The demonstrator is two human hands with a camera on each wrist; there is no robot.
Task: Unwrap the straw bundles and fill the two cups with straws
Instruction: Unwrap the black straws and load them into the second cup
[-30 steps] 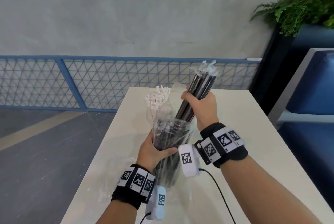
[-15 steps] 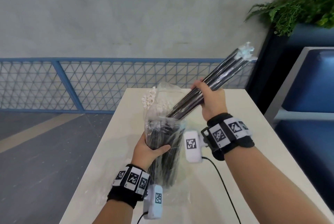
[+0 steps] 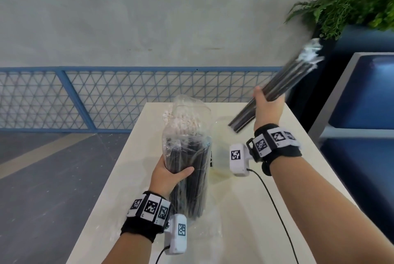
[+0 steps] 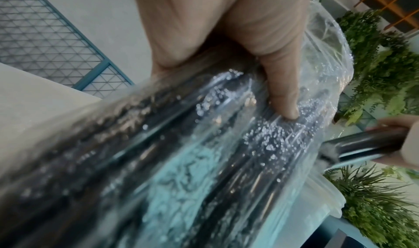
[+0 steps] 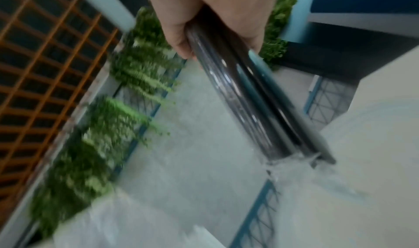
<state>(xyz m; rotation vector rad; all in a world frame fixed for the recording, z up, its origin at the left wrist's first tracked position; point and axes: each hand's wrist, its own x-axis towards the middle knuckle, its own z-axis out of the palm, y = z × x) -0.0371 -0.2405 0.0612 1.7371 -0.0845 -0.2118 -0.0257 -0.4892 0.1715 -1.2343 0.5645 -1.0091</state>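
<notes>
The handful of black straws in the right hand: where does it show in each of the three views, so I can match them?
Head: handful of black straws, upper right, tilted, gripped by the right hand.
Left wrist: right edge, only its lower end showing.
Right wrist: centre, running down-right from the hand.
Shared landmark: blue mesh railing.

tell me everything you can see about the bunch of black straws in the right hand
The bunch of black straws is a slim handful of long, glossy black straws that look like plastic, each seemingly in a clear sleeve, with crinkled clear ends at the top. The right hand grips it below the middle. It is held in the air, tilted up and to the right, its lower end above the white table, clear of the plastic bag of straws that the left hand holds.
</notes>
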